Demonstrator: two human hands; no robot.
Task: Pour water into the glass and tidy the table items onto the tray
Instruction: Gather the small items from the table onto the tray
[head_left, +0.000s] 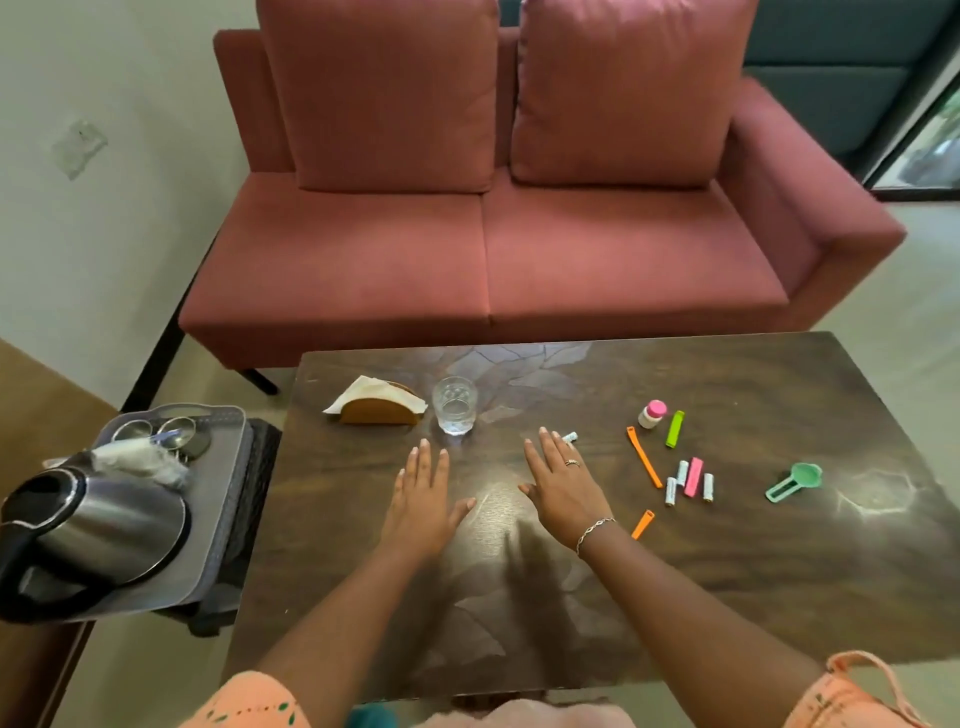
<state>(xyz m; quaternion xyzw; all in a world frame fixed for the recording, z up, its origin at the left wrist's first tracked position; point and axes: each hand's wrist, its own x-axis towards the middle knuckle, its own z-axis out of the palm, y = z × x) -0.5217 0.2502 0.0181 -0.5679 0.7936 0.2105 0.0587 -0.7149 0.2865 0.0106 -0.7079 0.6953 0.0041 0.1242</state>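
Tray (228, 499) holds kettle (104, 525); glass (455, 405) looks near empty (left hand (421, 499), right hand (561, 488) flat, holding nothing).

We see a person's right hand (563, 493) wearing a slim ring (571, 463) on one finger; just behind it, a thin silver chain bracelet (595, 532) circles the wrist. Far behind the left hand (421, 499), a peach left sleeve (249, 701) shows small green marks; the right sleeve (852, 696) matches, with a looped cord.

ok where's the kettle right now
In the head view the kettle sits at the far left, on the near end of the grey tray, beside the table and left of the left hand.
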